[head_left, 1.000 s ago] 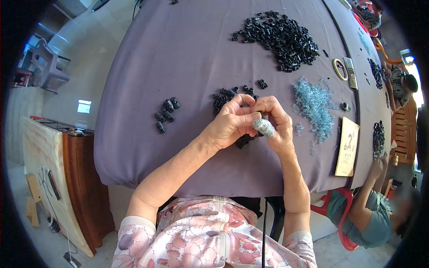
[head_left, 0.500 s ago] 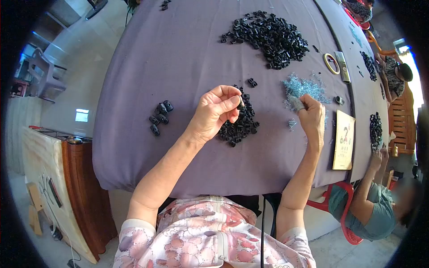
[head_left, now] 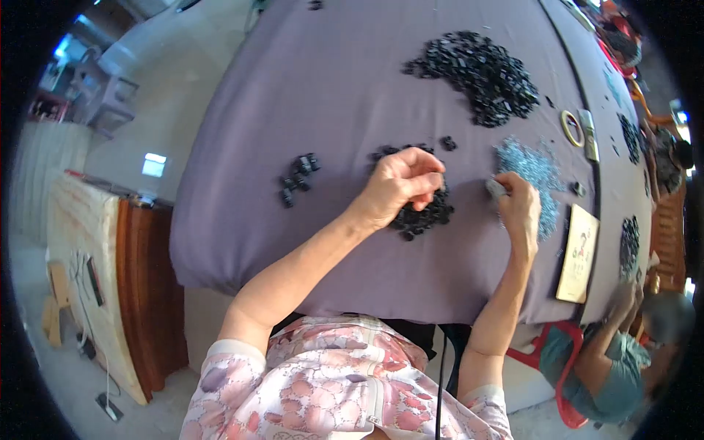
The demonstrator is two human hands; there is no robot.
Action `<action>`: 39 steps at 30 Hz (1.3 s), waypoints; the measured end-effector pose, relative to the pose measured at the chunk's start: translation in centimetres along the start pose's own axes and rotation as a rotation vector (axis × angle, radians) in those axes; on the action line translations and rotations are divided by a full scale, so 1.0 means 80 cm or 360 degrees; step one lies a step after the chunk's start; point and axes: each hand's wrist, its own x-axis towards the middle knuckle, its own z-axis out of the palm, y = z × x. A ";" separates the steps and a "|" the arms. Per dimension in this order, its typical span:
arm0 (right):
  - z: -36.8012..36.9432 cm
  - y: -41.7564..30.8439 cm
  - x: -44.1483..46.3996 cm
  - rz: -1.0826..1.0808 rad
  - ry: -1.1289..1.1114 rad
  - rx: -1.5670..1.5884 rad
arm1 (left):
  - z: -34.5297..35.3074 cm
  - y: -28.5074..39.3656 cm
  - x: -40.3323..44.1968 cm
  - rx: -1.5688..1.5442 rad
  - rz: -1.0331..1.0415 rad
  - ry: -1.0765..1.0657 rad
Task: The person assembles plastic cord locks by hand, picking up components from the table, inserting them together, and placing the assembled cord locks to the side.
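Note:
My left hand [head_left: 403,185] is closed in a pinch above a small heap of black plastic parts [head_left: 419,220]. Whatever sits between its fingertips is too small to name. My right hand [head_left: 521,209] is closed too, at the left edge of a pile of tiny bluish metal springs [head_left: 529,163]. A grey patch [head_left: 496,189] shows at its fingertips; I cannot tell whether it is a finger covering or something held. One loose black part [head_left: 448,143] lies just beyond the small heap.
A larger heap of black parts [head_left: 484,73] lies farther back. Several black assembled pieces [head_left: 299,180] sit at left. To the right are a tape roll [head_left: 571,129], a yellowish booklet [head_left: 578,253] and a black piece [head_left: 578,189]. A co-worker [head_left: 612,370] sits at far right.
The view has shifted, so the table's contents appear farther right. My right hand has drawn slightly left against the spring pile, and more springs show. My left hand stays pinched over the small heap.

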 end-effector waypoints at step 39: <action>0.066 -0.021 -0.003 -0.0368 0.0465 0.0700 | -0.048 0.060 -0.020 0.2448 0.0938 0.0392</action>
